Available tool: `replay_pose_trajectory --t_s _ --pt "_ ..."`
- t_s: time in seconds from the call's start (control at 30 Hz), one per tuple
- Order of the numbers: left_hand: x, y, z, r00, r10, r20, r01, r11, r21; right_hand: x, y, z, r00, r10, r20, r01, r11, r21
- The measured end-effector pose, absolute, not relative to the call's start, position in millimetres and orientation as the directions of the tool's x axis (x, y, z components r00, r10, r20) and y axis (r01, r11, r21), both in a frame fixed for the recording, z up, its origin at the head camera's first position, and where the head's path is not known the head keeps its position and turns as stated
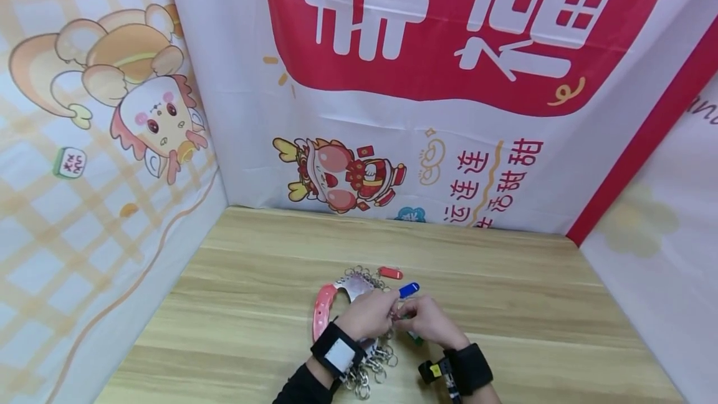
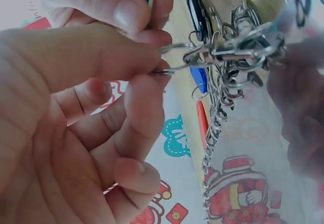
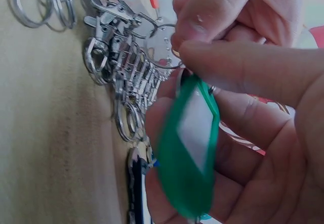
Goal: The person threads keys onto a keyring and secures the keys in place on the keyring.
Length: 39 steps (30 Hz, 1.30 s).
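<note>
My left hand (image 1: 367, 313) pinches a metal split ring (image 2: 177, 46) between thumb and forefinger. The ring hangs from a swivel clasp (image 2: 233, 54) among many others. Beside it, my right hand (image 1: 432, 323) holds a green key tag (image 3: 190, 153) near its top end, close to that ring. Whether the tag's own loop is on the ring cannot be told. Under my left hand lies a curved band, pinkish-red (image 1: 322, 310) on one side and shiny silver (image 1: 356, 285) at the top, with clasps and rings (image 1: 364, 376) along its edge.
A red key tag (image 1: 390, 273) and a blue key tag (image 1: 409, 290) lie by the band's far edge. A dark tag (image 3: 135, 193) hangs near the clasps. Printed cloth walls (image 1: 241, 111) enclose the wooden table (image 1: 252, 267) at the back and sides.
</note>
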State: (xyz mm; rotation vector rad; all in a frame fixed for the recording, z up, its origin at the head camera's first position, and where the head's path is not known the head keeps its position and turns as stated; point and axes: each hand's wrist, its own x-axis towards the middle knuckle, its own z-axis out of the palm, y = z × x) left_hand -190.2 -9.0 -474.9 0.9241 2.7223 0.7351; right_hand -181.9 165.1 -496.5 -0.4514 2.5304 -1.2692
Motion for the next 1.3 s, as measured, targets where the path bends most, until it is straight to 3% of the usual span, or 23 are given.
replay_pose_trajectory --t_s 0.23,0.5,0.77,1.3 --pt "-193.1 -9.2 -476.0 -0.785 0.62 0.006 0.533 0.67 0.516 -180.8 161.6 -496.1 -0.902 -0.429 -0.043 -0.226 0.557 -0.799" --pt "-190.7 -18.2 -476.2 -0.819 0.572 -0.039 0.48 0.721 0.501 -178.6 160.5 -496.3 -0.908 -0.417 -0.048 -0.224 0.578 -0.785" --pt "-188.1 -20.1 -479.3 -0.782 0.623 -0.041 0.528 0.695 0.489 -177.0 161.6 -496.4 -0.91 -0.406 -0.081 -0.194 0.592 -0.782" --pt "-186.4 -21.1 -474.9 -0.797 0.601 -0.063 0.496 0.709 0.502 -175.5 159.3 -492.6 -0.908 -0.412 -0.071 -0.213 0.602 -0.77"
